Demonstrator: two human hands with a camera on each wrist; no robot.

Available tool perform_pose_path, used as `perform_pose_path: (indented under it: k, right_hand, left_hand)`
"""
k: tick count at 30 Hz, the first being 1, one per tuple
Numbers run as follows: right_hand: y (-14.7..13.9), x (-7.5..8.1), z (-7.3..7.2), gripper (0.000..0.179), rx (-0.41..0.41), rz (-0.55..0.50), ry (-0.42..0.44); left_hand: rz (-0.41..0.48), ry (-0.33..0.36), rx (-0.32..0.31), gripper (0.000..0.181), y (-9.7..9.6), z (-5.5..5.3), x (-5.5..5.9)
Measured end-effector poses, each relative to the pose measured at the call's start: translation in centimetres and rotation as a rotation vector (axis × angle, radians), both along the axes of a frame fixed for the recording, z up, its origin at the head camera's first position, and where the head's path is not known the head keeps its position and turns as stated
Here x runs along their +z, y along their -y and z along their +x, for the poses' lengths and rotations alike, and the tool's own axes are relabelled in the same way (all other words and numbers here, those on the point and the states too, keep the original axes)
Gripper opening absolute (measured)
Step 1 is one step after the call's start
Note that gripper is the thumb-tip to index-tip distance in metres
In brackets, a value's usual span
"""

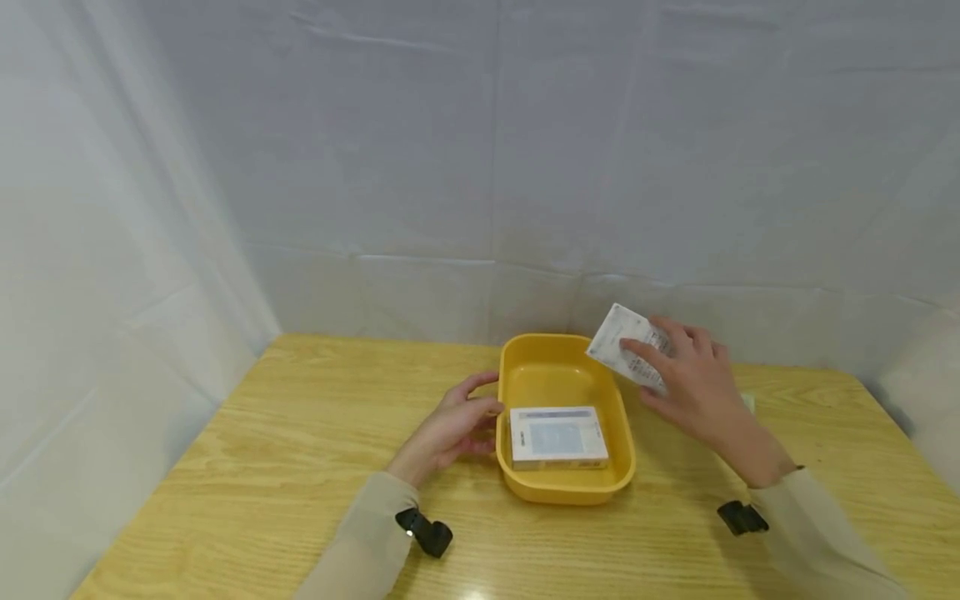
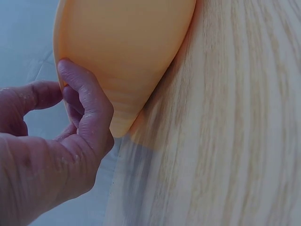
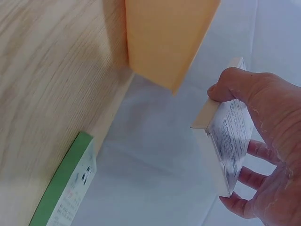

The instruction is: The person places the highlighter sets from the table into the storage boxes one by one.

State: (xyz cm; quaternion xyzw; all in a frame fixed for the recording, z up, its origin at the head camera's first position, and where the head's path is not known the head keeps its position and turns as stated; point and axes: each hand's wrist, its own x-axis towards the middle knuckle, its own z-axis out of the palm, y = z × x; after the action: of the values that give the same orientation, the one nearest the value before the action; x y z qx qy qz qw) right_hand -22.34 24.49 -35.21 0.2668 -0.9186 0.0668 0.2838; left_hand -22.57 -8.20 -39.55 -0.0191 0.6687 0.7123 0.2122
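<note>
A yellow plastic bin [image 1: 555, 492] stands on the table. My left hand [image 1: 457, 421] grips its left rim, the thumb at the edge and the fingers bent against the outer wall, as the left wrist view shows at the bin [image 2: 127, 42] and hand [image 2: 70, 132]. In the bin's near half lies a white box [image 1: 558, 437] with a pale blue panel. My right hand [image 1: 693, 379] holds a second white box [image 1: 618, 342], tilted, above the bin's far right rim. Small print covers the held box [image 3: 230, 127], pinched between thumb and fingers of the right hand [image 3: 268, 141].
A green and white box [image 3: 70, 183] rests on the wooden table [image 1: 300, 450] to the right of the bin, mostly hidden behind my right wrist in the head view. A white cloth [image 1: 420, 167] hangs behind the table.
</note>
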Motion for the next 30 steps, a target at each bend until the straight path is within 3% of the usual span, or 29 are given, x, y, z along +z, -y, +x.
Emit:
perform_pose_path:
  k: [18, 30]
  right_hand:
    - [4.4, 0.2, -1.1, 0.056, 0.083, 0.081, 0.053]
    - [6.2, -0.2, -2.1, 0.056, 0.118, 0.128, 0.217]
  left_hand:
    - [0.009, 0.002, -0.014, 0.061, 0.1, 0.2, -0.1]
    - [0.007, 0.009, -0.010, 0.062, 0.2, 0.2, 0.1]
